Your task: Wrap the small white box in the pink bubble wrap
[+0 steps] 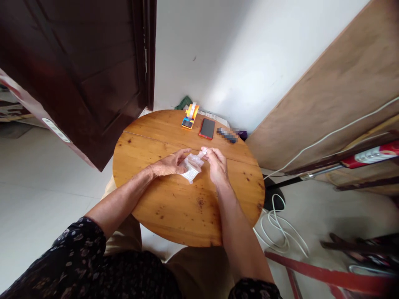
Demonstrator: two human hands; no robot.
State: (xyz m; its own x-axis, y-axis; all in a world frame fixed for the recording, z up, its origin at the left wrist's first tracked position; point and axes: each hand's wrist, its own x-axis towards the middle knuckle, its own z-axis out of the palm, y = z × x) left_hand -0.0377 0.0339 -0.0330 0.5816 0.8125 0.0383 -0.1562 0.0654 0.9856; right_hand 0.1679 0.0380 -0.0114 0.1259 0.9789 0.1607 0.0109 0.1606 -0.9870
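Observation:
Over the middle of the wooden table (pixel 174 211), a small whitish packet in clear crinkled plastic (pixel 192 167) lies between my hands. My left hand (pixel 171 164) grips its left side, thumb in front and fingers behind. Fine printing seems to show on the packet's lower face, too small to read. My right hand (pixel 217 164) pinches a short piece of the clear plastic at the packet's upper right. Whether that piece is wrapping or tape, I cannot tell.
Along the table's back are an orange tape dispenser (pixel 190 115), a red-edged phone (pixel 207 128) and a blurred dark object (pixel 227 135). A wall stands behind, with a dark door (pixel 102 70) at left. White cable (pixel 280 232) coils on the floor at right.

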